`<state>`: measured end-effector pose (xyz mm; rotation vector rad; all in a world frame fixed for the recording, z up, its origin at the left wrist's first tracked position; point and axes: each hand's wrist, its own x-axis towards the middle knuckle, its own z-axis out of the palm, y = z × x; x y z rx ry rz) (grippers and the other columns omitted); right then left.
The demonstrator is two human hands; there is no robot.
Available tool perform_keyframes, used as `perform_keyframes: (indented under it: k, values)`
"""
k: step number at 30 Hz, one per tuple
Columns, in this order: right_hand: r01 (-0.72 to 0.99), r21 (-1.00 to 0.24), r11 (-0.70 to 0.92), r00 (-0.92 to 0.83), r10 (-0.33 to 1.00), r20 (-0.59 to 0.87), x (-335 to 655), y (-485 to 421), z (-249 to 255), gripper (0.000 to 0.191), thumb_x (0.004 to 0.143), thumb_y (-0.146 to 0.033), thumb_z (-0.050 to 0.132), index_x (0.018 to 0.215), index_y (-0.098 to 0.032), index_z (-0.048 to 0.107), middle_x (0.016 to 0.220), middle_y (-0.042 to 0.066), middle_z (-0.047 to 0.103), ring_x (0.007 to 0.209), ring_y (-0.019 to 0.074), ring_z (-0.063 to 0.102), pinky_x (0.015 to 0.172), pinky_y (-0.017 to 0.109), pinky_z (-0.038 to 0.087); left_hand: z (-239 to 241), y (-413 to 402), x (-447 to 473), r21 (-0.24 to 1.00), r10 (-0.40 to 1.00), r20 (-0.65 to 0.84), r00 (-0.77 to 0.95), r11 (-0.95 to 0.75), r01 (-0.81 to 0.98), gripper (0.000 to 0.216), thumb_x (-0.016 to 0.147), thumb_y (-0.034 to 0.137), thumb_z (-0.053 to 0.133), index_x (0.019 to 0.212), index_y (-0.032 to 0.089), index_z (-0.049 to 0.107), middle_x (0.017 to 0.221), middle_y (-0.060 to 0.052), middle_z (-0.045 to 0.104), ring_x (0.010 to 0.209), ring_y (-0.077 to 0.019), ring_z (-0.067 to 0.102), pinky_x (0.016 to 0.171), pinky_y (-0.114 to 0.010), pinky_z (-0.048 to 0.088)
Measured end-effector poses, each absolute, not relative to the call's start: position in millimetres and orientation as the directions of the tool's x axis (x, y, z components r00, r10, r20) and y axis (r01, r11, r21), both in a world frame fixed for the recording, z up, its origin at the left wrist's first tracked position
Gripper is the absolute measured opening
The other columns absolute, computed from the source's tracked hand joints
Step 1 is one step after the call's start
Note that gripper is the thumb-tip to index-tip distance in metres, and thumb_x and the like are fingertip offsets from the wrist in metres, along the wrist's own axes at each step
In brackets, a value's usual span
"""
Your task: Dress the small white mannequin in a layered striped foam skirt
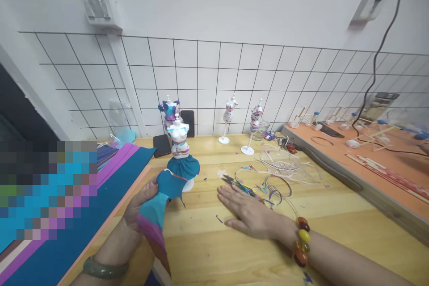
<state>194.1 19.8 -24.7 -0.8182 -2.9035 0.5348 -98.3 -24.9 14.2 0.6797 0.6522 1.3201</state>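
My left hand (139, 203) is closed on a strip of fabric (154, 208) in teal, turquoise and purple, whose lower end hangs toward me. The strip's top end overlaps the view of a small white dress-form mannequin (179, 136) wearing a gathered teal skirt (189, 165). Flat on the wooden table (208, 250), palm down with fingers stretched, lies my right hand (250, 214). Its fingertips are close to a pair of scissors (236, 182), whose handles are partly hidden among coloured scraps. Nothing shows in the right hand.
Long teal and purple fabric sheets (110, 187) cover the left side. Behind stand more mannequins (230, 111), two dark phones (162, 145) and a glass bowl (261, 129). Loose ribbons (278, 187) lie at right, beside an orange-topped table (375, 156) with stick models.
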Motion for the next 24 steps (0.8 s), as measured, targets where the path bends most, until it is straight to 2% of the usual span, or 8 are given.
perform_keyframes:
  k: [2,8,10,12,15,17,20,24]
  values:
    - [0.519,-0.322,0.792,-0.837,0.546,-0.006,201.1,30.4,-26.9,0.066,0.090,-0.049,0.034,0.142,-0.013,0.017,0.148,0.011,0.014,0.136,0.0229,0.009,0.111,0.039,0.010,13.7,-24.1,-93.7,0.750,0.987,-0.039,0.155,0.131,-0.649,0.025,0.063,0.024,0.072,0.087,0.017,0.067,0.079,-0.003,0.071,0.068,-0.0174,0.065,0.062,-0.024,0.050]
    - [0.598,-0.335,0.728,-0.763,0.645,0.037,203.4,43.6,-32.9,0.066,0.089,-0.051,0.036,0.140,-0.010,0.026,0.147,0.013,0.019,0.135,0.0251,0.015,0.111,0.041,0.013,7.9,-23.2,-77.6,0.714,0.977,-0.058,0.207,0.186,-0.675,0.024,0.062,0.017,0.074,0.084,0.016,0.064,0.064,0.001,0.066,0.051,-0.0109,0.061,0.049,-0.019,0.048]
    - [0.634,-0.409,0.656,-0.698,0.713,0.061,199.6,39.6,-27.5,0.064,0.089,-0.050,0.035,0.138,-0.010,0.032,0.146,0.014,0.022,0.134,0.0260,0.018,0.110,0.042,0.014,6.7,-23.8,-69.4,0.709,0.976,-0.072,0.207,0.196,-0.678,0.024,0.062,0.016,0.074,0.084,0.016,0.063,0.062,0.001,0.066,0.050,-0.0106,0.061,0.049,-0.019,0.048]
    - [0.607,-0.554,0.570,-0.635,0.767,0.092,192.3,26.5,-17.6,0.058,0.091,-0.049,0.032,0.134,-0.012,0.039,0.142,0.014,0.032,0.132,0.0245,0.025,0.109,0.041,0.019,5.7,-24.5,-59.7,0.708,0.976,-0.086,0.202,0.202,-0.677,0.020,0.064,0.017,0.074,0.080,0.016,0.062,0.062,0.001,0.066,0.050,-0.0108,0.061,0.049,-0.019,0.048]
    - [0.435,-0.813,0.387,-0.526,0.842,0.120,175.0,-2.0,-0.4,0.047,0.092,-0.048,0.029,0.121,-0.019,0.053,0.125,0.010,0.053,0.116,0.0218,0.046,0.100,0.038,0.033,4.3,-26.3,-44.7,0.729,0.993,-0.079,0.093,0.121,-0.674,0.019,0.066,0.016,0.073,0.081,0.015,0.061,0.072,-0.002,0.069,0.058,-0.0107,0.063,0.057,-0.020,0.050]
    - [0.265,-0.915,0.305,-0.504,0.852,0.139,161.3,-16.3,7.5,0.046,0.091,-0.050,0.032,0.098,-0.019,0.064,0.102,0.008,0.063,0.099,0.0213,0.055,0.089,0.036,0.040,3.9,-28.9,-36.2,0.755,0.998,-0.054,0.036,0.064,-0.652,0.017,0.068,0.018,0.072,0.080,0.015,0.060,0.072,-0.002,0.069,0.060,-0.0103,0.063,0.059,-0.020,0.049]
    - [0.052,-0.984,0.171,-0.513,0.850,0.121,144.3,-22.2,10.7,0.044,0.083,-0.055,0.045,0.066,-0.017,0.058,0.068,0.002,0.057,0.069,0.0163,0.052,0.069,0.030,0.043,4.2,-34.6,-27.4,0.814,1.000,-0.011,-0.008,0.005,-0.581,0.015,0.070,0.022,0.070,0.079,0.015,0.060,0.071,-0.001,0.068,0.060,-0.0101,0.061,0.060,-0.021,0.048]
    - [-0.119,-0.990,-0.075,-0.445,0.895,-0.014,135.8,-16.8,6.6,0.039,0.076,-0.052,0.058,0.064,-0.016,0.052,0.060,-0.003,0.047,0.058,0.0104,0.043,0.061,0.025,0.039,4.3,-41.5,-20.0,0.895,0.999,0.027,-0.023,-0.035,-0.444,0.017,0.072,0.027,0.069,0.081,0.015,0.061,0.070,-0.001,0.067,0.064,-0.0114,0.061,0.064,-0.023,0.048]
